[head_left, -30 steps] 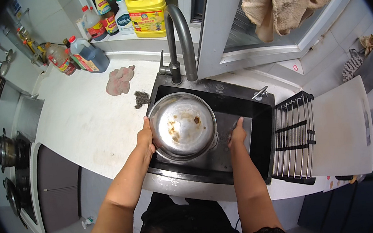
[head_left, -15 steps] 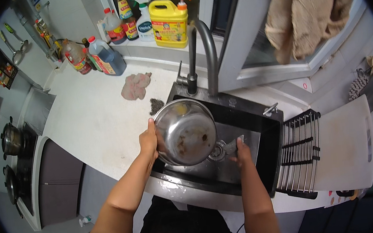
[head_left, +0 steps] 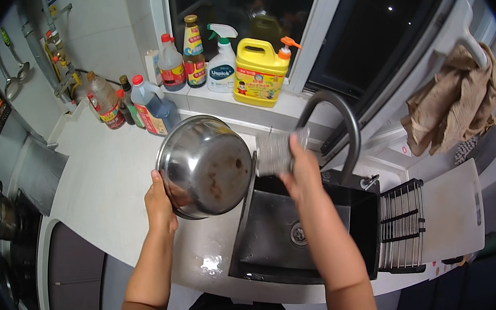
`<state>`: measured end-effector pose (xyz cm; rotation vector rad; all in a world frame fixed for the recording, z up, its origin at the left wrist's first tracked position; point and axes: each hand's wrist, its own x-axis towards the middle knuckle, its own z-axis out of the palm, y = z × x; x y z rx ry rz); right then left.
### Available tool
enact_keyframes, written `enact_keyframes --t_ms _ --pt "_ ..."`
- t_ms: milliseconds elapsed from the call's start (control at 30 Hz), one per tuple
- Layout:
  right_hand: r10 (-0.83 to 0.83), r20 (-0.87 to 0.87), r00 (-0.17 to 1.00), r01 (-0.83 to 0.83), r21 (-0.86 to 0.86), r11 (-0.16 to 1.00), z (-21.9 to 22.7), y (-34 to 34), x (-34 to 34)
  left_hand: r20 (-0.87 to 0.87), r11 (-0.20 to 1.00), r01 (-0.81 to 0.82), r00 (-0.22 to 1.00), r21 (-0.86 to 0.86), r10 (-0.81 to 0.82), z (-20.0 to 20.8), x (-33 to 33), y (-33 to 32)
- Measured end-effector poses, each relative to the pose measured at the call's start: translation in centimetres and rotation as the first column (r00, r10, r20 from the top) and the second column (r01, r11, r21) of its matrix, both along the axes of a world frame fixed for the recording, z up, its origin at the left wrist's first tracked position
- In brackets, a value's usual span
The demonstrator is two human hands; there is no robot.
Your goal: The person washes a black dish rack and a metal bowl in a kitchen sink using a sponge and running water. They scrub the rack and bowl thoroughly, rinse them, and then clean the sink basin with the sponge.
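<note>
My left hand point(head_left: 160, 203) grips the rim of a steel bowl point(head_left: 206, 164), raised and tilted so its stained inside faces me, above the left edge of the black sink point(head_left: 280, 225). My right hand point(head_left: 301, 164) holds a grey scouring pad point(head_left: 273, 152) just to the right of the bowl, in front of the curved dark tap point(head_left: 336, 126). The pad sits close to the bowl's rim; whether it touches is unclear.
A yellow detergent jug point(head_left: 260, 73), a white spray bottle point(head_left: 222, 66) and several sauce and oil bottles line the window sill and counter corner. A wire rack point(head_left: 402, 226) and white board point(head_left: 453, 211) lie right of the sink. A cloth point(head_left: 456, 100) hangs at right. A hob with pots point(head_left: 1, 214) is far left.
The bowl has been lifted out of the sink, up and to the left, and tilted on edge. My right hand has left the bowl and now holds the scouring pad near the tap.
</note>
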<state>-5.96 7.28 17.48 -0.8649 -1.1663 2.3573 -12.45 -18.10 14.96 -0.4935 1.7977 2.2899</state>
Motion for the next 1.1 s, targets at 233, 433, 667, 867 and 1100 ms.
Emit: enact_keyframes --t_ms 233,433,667,867,1100 --pt "-0.536 0.084 0.84 0.529 0.092 0.844 6.1 12.4 -18.5 -0.014 0.944 0.159 0.987 0.288 -0.162 -2.2 -3.9 0.9" --pt "-0.369 0.336 0.867 0.314 0.208 0.926 10.8 14.5 -19.9 -0.151 0.878 0.368 0.929 0.306 -0.337 1.0 -8.7 5.0" --pt "-0.207 0.458 0.864 0.063 0.311 0.948 12.7 15.6 -19.2 -0.362 0.625 0.66 0.51 -0.416 -0.78 7.5 -18.2 11.8" --pt "0.021 0.498 0.867 -0.174 0.264 0.949 12.9 16.1 -20.1 -0.352 0.317 0.452 0.007 -0.834 -0.936 13.5 -21.1 21.9" --pt "0.09 0.362 0.928 -0.155 0.155 0.976 10.9 17.3 -21.0 -0.051 0.064 0.29 0.051 -0.955 -0.997 14.7 -21.5 25.9"
